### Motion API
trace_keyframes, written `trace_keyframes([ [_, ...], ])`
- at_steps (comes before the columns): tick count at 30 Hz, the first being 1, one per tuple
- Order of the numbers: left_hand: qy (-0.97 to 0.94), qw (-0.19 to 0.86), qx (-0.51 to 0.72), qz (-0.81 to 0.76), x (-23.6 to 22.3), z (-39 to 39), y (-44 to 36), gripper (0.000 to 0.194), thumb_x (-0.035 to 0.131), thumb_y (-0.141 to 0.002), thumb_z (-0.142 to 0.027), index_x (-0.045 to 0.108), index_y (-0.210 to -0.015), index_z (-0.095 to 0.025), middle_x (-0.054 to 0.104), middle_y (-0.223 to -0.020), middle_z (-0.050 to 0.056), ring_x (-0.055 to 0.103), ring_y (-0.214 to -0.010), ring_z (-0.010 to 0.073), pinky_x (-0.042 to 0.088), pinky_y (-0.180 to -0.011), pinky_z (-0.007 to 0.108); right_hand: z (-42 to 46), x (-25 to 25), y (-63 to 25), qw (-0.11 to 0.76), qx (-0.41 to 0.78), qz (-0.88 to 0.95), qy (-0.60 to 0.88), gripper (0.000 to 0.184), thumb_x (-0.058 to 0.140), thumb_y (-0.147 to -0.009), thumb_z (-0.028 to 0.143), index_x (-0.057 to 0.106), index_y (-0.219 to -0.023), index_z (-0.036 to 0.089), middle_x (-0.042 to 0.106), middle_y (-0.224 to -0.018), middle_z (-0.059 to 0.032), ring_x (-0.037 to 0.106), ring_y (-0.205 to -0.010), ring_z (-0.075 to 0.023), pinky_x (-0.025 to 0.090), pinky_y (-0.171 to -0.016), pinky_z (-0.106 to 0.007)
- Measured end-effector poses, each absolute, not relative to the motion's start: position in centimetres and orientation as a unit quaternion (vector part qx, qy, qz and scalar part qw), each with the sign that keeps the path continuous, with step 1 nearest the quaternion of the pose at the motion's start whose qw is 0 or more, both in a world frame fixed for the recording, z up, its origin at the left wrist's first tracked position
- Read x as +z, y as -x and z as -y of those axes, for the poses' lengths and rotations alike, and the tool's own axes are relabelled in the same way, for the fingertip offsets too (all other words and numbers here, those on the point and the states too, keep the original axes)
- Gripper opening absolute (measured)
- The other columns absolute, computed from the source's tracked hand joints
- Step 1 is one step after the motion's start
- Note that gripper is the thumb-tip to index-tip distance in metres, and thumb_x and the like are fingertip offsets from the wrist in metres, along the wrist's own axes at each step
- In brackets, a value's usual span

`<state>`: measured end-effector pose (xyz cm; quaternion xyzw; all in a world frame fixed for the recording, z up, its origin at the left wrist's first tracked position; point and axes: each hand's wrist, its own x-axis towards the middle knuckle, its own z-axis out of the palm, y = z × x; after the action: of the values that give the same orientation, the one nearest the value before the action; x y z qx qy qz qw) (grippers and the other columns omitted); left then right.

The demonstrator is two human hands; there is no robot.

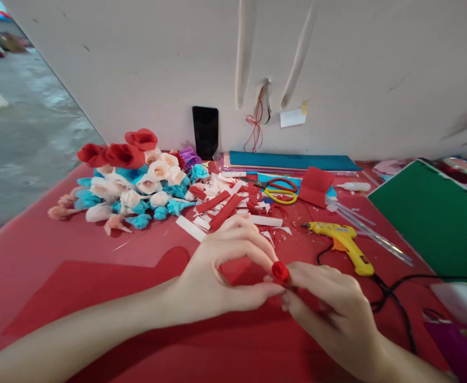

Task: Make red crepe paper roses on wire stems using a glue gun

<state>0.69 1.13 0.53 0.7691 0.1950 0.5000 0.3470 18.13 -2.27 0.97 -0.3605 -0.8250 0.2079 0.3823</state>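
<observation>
Red tabletop (29,252) meets a scuffed pale wall (137,64); smooth grey floor (37,111) visible past the wall's left edge. Left hand (233,271) and right hand (333,303) both pinch a rolled red paper rosebud (280,272) above the table, paper scraps (221,207) and yellow glue gun (347,242) beyond.

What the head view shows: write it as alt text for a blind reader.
A person's left hand and right hand hold a small, rolled red paper flower between their fingertips over a red tabletop. Beyond lie piled red, cream and blue paper flowers and red and white paper scraps; a yellow plastic glue gun lies to the right.
</observation>
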Motion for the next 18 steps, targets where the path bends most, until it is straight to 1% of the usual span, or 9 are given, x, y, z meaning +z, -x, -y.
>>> trace_keyframes([
  [6,-0.775,0.343,0.491,-0.202,0.53,-1.19,-0.64,0.009,0.070,-0.068,-0.011,0.061,-0.069,-0.011,0.065,-0.074,0.005,0.055,-0.073,0.0131,0.046,-0.074,0.030,2.46,1.23,-18.24,0.397,0.201,0.816,0.370,0.014,0.054,-0.074,0.006,0.052,-0.068,0.018,0.055,-0.057,0.0038,0.056,-0.052,-0.0075,0.042,-0.050,-0.015],
  [10,-0.770,0.349,0.499,-0.191,0.42,-1.31,-0.65,0.006,0.070,-0.070,-0.014,0.065,-0.072,-0.011,0.065,-0.075,0.007,0.054,-0.073,0.0140,0.046,-0.072,0.030,2.35,1.32,-18.33,0.393,0.261,0.803,0.363,0.010,0.055,-0.077,0.010,0.056,-0.070,0.017,0.056,-0.056,0.0032,0.052,-0.048,-0.0064,0.041,-0.046,-0.015],
  [13,-0.765,0.360,0.499,-0.189,0.25,-1.40,-0.60,0.006,0.070,-0.070,-0.015,0.067,-0.074,-0.011,0.064,-0.077,0.007,0.054,-0.075,0.0147,0.046,-0.073,0.031,2.25,1.49,-18.31,0.409,0.317,0.775,0.363,0.009,0.054,-0.079,0.011,0.059,-0.072,0.015,0.058,-0.056,0.0022,0.051,-0.046,-0.0058,0.042,-0.045,-0.014],
  [18,-0.761,0.385,0.490,-0.183,0.01,-1.56,-0.44,0.007,0.069,-0.071,-0.016,0.069,-0.078,-0.015,0.063,-0.079,0.007,0.056,-0.077,0.0157,0.047,-0.076,0.034,2.22,1.94,-18.16,0.416,0.351,0.748,0.379,0.010,0.056,-0.077,0.010,0.062,-0.070,0.015,0.060,-0.056,0.0019,0.050,-0.043,-0.0050,0.042,-0.043,-0.014],
])
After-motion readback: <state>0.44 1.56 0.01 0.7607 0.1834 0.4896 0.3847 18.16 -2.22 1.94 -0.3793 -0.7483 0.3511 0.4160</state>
